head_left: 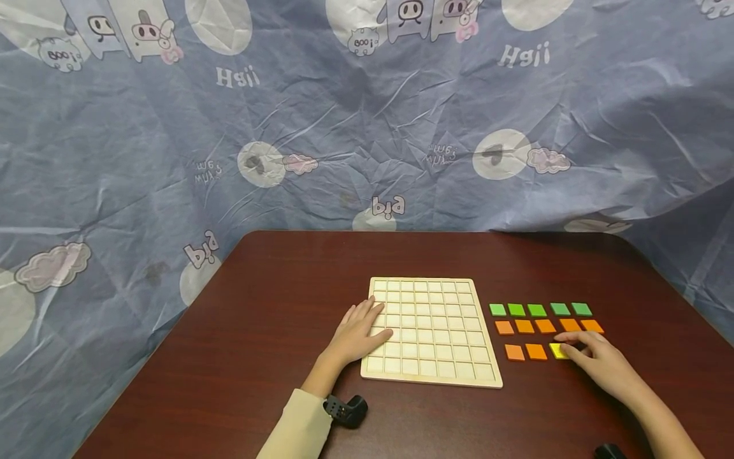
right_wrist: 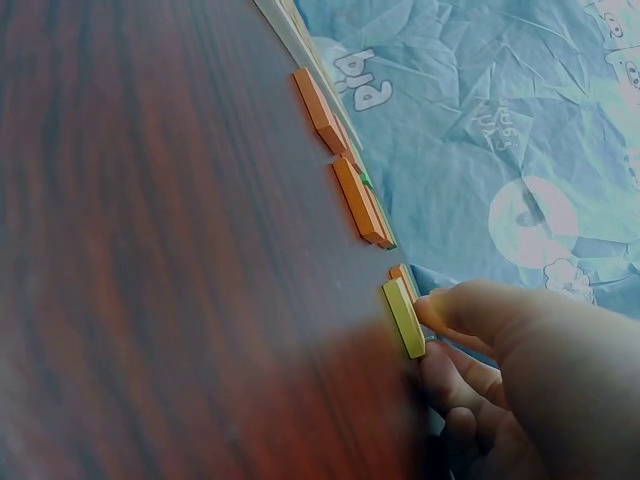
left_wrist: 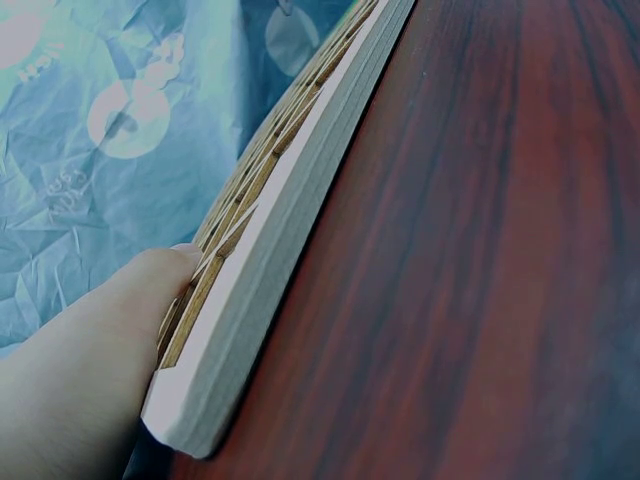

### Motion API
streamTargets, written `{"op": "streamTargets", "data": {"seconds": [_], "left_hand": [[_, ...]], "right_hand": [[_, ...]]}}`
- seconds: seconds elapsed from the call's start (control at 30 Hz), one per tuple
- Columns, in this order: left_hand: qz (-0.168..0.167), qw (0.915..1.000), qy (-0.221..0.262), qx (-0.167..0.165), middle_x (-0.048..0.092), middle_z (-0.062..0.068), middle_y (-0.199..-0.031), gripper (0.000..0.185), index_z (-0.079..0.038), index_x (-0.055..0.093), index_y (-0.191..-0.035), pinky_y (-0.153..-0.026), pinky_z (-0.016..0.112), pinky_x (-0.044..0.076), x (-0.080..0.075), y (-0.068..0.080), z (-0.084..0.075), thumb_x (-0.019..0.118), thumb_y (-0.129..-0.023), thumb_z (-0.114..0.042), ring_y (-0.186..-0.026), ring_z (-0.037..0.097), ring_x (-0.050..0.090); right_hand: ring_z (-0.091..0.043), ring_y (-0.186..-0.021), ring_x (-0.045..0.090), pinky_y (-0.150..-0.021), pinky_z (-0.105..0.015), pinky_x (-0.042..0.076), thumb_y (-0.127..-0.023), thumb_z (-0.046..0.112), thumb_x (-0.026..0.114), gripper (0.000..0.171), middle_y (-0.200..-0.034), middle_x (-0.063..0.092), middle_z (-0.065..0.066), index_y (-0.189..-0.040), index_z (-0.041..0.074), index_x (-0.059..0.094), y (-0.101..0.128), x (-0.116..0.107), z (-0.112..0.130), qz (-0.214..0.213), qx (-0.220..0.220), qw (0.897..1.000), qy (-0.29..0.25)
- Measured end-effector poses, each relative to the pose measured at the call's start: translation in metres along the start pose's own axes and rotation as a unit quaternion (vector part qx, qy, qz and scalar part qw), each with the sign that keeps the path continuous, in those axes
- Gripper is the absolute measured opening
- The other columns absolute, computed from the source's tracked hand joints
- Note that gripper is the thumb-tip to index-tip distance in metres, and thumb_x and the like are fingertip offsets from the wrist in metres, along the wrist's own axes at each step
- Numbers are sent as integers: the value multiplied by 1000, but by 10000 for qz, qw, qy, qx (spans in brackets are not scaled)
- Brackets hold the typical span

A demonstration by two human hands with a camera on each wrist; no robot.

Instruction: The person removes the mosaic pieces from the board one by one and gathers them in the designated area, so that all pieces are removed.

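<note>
A pale wooden grid board [head_left: 436, 331] with empty square cells lies flat on the dark red table [head_left: 275, 299]. My left hand [head_left: 367, 326] rests on the board's left edge with its fingers laid flat; in the left wrist view a finger [left_wrist: 120, 320] lies against the board's rim [left_wrist: 270, 250]. To the right of the board my right hand [head_left: 576, 352] pinches a yellow tile [head_left: 555, 350] at the end of the nearest row. In the right wrist view the fingers [right_wrist: 470, 312] curl round the edge of the yellow tile [right_wrist: 403, 318].
Right of the board lie a row of green tiles [head_left: 537, 310], a row of orange tiles [head_left: 545, 326] and two more orange tiles [head_left: 524, 352] beside the yellow one. A crumpled blue printed cloth [head_left: 367, 127] hangs behind the table.
</note>
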State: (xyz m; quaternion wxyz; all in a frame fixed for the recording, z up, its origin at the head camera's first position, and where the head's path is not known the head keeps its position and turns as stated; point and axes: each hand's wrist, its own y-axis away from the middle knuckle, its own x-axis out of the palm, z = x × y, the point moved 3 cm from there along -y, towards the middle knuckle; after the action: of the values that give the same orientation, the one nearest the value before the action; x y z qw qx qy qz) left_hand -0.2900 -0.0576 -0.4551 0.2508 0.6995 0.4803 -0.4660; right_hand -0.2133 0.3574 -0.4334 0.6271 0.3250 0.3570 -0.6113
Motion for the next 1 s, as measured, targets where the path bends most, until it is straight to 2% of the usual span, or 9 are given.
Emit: {"op": "streamTargets", "data": {"seconds": [0.1, 0.27, 0.47, 0.57, 0.67, 0.8, 0.9, 1.0], "left_hand": [[8, 10000, -31, -2, 19, 3, -152, 65, -22, 29, -142, -115, 43, 11, 0, 0, 1, 38, -88, -56, -140, 23, 19], [16, 10000, -71, -24, 19, 4, -152, 65, -21, 30, -142, -115, 42, 11, 1, 1, 2, 38, -88, -57, -139, 23, 20], [54, 10000, -9, -44, 19, 4, -152, 65, -21, 30, -142, -115, 42, 10, 0, 3, 0, 39, -88, -56, -140, 23, 19], [15, 10000, 15, -37, 20, 4, -151, 64, -20, 31, -142, -115, 43, 11, -1, 3, -1, 40, -88, -55, -139, 24, 20], [8, 10000, -23, -31, 19, 4, -152, 64, -21, 30, -142, -115, 42, 11, -1, 2, -2, 39, -88, -55, -139, 23, 20], [15, 10000, -52, -31, 19, 3, -152, 65, -21, 30, -142, -115, 42, 11, -1, 2, -2, 39, -88, -56, -139, 23, 20], [9, 10000, -49, -41, 19, 3, -152, 65, -22, 30, -142, -115, 42, 11, -1, 1, -1, 39, -88, -56, -139, 23, 20], [15, 10000, -33, -39, 19, 3, -152, 65, -22, 30, -142, -115, 43, 11, -1, 1, -1, 39, -88, -56, -140, 24, 19]], "right_hand": [[-2, -61, 43, -53, -22, 37, -94, 37, 44, 40, -106, 52, -18, -116, 6, 56, 0, 0, 1, -155, 7, 9999, -46], [-1, -59, 44, -51, -21, 35, -94, 33, 45, 35, -98, 53, -9, -114, 6, 57, 1, -2, 5, -650, -109, 9976, -218], [1, -58, 40, -47, -21, 31, -92, 26, 51, 26, -81, 42, 24, -108, 9, 60, 3, -14, 20, -1618, -364, 9856, -337], [10, -62, 38, -49, -17, 33, -91, 23, 52, 22, -86, 35, 38, -106, 10, 61, 3, -21, 32, -2017, -550, 9774, -325], [16, -68, 35, -52, -13, 33, -90, 18, 54, 18, -89, 39, 34, -104, 10, 63, 3, -26, 46, -2296, -786, 9697, -277], [14, -73, 33, -57, -16, 31, -89, 16, 55, 17, -95, 55, 8, -102, 10, 64, 1, -28, 60, -2468, -981, 9641, -42], [0, -82, 43, -71, -29, 33, -90, 18, 52, 22, -104, 58, -12, -107, 8, 63, -3, -25, 68, -2418, -1053, 9645, 103], [-25, -98, 47, -80, -50, 29, -91, 24, 51, 30, -114, 54, -18, -116, 9, 58, -7, -23, 75, -2375, -1129, 9643, 310]]}}
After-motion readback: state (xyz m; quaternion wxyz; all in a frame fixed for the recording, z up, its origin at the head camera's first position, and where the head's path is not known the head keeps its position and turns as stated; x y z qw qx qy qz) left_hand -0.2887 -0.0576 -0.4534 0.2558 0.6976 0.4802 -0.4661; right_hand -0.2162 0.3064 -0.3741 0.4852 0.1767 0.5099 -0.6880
